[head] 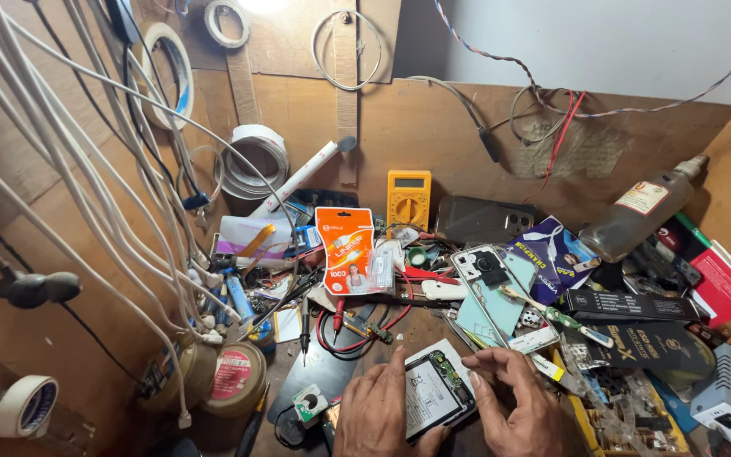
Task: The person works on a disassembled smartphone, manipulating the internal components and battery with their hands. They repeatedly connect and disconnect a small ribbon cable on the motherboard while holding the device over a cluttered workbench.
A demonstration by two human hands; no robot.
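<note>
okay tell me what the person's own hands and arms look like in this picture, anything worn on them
Both hands are bare: the left hand and the right hand show no gloves, and no rings or markings are visible on the fingers. No sleeve, watch or band appears on what little of the wrists is in view. The forearms are cut off by the bottom edge of the picture, so anything worn higher up cannot be told.

Opened phone [436,392]: white battery, green circuit board, black frame. Multimeter [409,199] yellow. Card packet [345,250] orange with white. Phone back cover [494,292] pale teal (black camera block). Probe leads [357,334] red and black. Cables [86,161] white. Box [725,283] red.
</note>
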